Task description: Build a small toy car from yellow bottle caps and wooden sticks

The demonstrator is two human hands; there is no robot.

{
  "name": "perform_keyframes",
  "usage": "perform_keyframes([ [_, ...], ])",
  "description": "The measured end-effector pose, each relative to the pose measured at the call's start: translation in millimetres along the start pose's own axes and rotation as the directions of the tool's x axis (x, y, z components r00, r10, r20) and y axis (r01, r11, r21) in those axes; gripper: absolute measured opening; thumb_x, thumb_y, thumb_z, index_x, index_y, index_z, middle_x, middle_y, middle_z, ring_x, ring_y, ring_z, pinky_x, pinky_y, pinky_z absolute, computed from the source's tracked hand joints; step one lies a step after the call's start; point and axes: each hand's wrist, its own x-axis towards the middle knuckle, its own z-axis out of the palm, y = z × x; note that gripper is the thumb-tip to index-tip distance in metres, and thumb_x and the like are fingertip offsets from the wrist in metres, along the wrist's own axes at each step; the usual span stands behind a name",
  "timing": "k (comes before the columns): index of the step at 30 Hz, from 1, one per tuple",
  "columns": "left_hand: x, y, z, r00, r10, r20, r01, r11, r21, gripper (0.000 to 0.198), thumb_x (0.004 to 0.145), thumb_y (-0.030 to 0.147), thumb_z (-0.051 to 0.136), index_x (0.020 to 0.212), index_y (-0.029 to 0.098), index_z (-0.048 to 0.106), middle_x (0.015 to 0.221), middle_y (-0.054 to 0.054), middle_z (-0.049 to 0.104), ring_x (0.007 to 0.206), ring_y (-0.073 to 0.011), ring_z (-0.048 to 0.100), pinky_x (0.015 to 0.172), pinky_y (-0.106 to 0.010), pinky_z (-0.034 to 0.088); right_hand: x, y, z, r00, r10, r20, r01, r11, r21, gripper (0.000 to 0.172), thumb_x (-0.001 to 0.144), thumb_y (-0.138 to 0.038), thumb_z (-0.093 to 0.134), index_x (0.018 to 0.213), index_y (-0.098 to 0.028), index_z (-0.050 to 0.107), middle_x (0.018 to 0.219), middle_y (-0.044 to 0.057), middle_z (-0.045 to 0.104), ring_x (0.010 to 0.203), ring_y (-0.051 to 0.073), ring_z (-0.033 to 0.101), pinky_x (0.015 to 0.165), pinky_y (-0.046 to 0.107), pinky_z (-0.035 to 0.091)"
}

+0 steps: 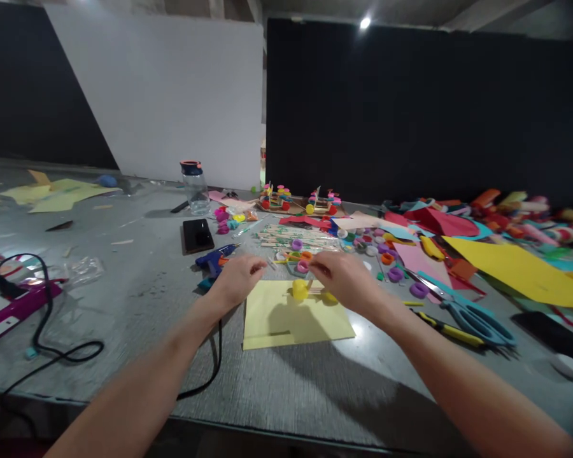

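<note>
My left hand (239, 277) is closed in a pinch above the upper left corner of a pale yellow sheet (277, 321). A small whitish sliver (271, 263) shows by its fingertips, too small to name. My right hand (340, 277) is pinched over the sheet's right side, near a pink bottle cap (302, 266); what its fingers hold, if anything, is hidden. Between the hands, a yellow round piece (300, 289) with short wooden sticks (316, 289) rests on the sheet, partly covered by my right hand. A blue glue gun (214, 259) lies beside my left hand.
Scissors (477, 321) and yellow-handled pliers (449, 329) lie at right, near yellow paper (525, 270). Behind are wrapped wooden sticks (298, 236), loose caps and two small craft models (275, 198). A phone (197, 236), bottle (195, 187) and purple power strip (21, 308) are left.
</note>
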Motion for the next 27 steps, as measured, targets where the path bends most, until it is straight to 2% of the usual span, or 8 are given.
perform_keyframes([
  [3, -1.7, 5.9, -0.1, 0.997, 0.056, 0.055, -0.056, 0.998, -0.002, 0.033, 0.096, 0.033, 0.062, 0.125, 0.017, 0.06, 0.126, -0.01, 0.063, 0.105, -0.0242, 0.065, 0.088, -0.045, 0.057, -31.1, 9.2, -11.8, 1.0, 0.009, -0.012, -0.008, 0.999, 0.033, 0.019, 0.098, -0.02, 0.053, 0.083, -0.019, 0.065, 0.081, 0.003, 0.069, 0.073, 0.018, 0.062, 0.064, 0.03, 0.044],
  [6, -1.4, 14.1, 4.6, 0.98, 0.143, 0.14, -0.144, 0.99, -0.008, 0.033, 0.096, 0.033, 0.062, 0.125, 0.017, 0.06, 0.126, -0.01, 0.063, 0.105, -0.0243, 0.065, 0.088, -0.045, 0.057, -61.8, 14.0, -18.2, 1.0, -0.004, 0.008, 0.003, 0.997, 0.081, 0.019, 0.099, -0.022, 0.051, 0.085, -0.021, 0.063, 0.083, 0.003, 0.069, 0.074, 0.019, 0.063, 0.063, 0.03, 0.042],
  [10, 2.4, 21.0, 21.1, 0.96, 0.205, 0.19, -0.208, 0.978, -0.002, 0.033, 0.096, 0.033, 0.062, 0.125, 0.018, 0.06, 0.127, -0.011, 0.063, 0.106, -0.0244, 0.065, 0.089, -0.046, 0.057, -92.5, 13.2, -11.1, 0.999, -0.022, 0.038, 0.017, 0.993, 0.119, 0.019, 0.099, -0.021, 0.049, 0.086, -0.022, 0.063, 0.084, 0.004, 0.069, 0.075, 0.019, 0.064, 0.065, 0.03, 0.043],
  [13, 5.4, 21.6, 31.8, 0.96, 0.205, 0.192, -0.21, 0.978, 0.004, 0.033, 0.096, 0.033, 0.061, 0.126, 0.018, 0.06, 0.127, -0.011, 0.063, 0.106, -0.0243, 0.065, 0.089, -0.045, 0.057, -102.6, 10.3, 0.4, 0.998, -0.04, 0.046, 0.034, 0.991, 0.127, 0.02, 0.1, -0.02, 0.048, 0.086, -0.021, 0.063, 0.083, 0.005, 0.068, 0.074, 0.02, 0.064, 0.065, 0.031, 0.043],
  [17, 7.9, 17.4, 31.7, 0.978, 0.154, 0.141, -0.159, 0.987, 0.029, 0.033, 0.097, 0.033, 0.061, 0.126, 0.018, 0.06, 0.127, -0.011, 0.063, 0.106, -0.0242, 0.065, 0.089, -0.045, 0.057, -104.6, 5.0, 14.7, 0.992, -0.099, 0.076, 0.087, 0.987, 0.138, 0.022, 0.101, -0.02, 0.048, 0.089, -0.02, 0.065, 0.083, 0.006, 0.067, 0.076, 0.02, 0.063, 0.066, 0.031, 0.043],
  [22, 9.5, 7.8, 18.4, 0.999, 0.044, -0.032, -0.041, 0.996, 0.076, 0.033, 0.097, 0.033, 0.061, 0.126, 0.018, 0.06, 0.127, -0.011, 0.062, 0.106, -0.0244, 0.065, 0.089, -0.046, 0.057, -108.8, -6.1, 25.5, 0.963, -0.213, 0.163, 0.187, 0.969, 0.16, 0.025, 0.103, -0.02, 0.047, 0.087, -0.018, 0.065, 0.079, 0.004, 0.065, 0.074, 0.018, 0.061, 0.066, 0.031, 0.041],
  [27, 5.1, 15.0, 12.4, 0.992, 0.093, -0.083, -0.09, 0.995, 0.045, 0.03, 0.097, 0.033, 0.061, 0.123, 0.018, 0.061, 0.125, -0.01, 0.064, 0.104, -0.0234, 0.066, 0.089, -0.045, 0.057, -113.3, -14.1, 28.2, 0.937, -0.292, 0.193, 0.26, 0.95, 0.174, 0.024, 0.104, -0.021, 0.048, 0.088, -0.017, 0.065, 0.082, 0.004, 0.066, 0.075, 0.018, 0.06, 0.064, 0.031, 0.039],
])
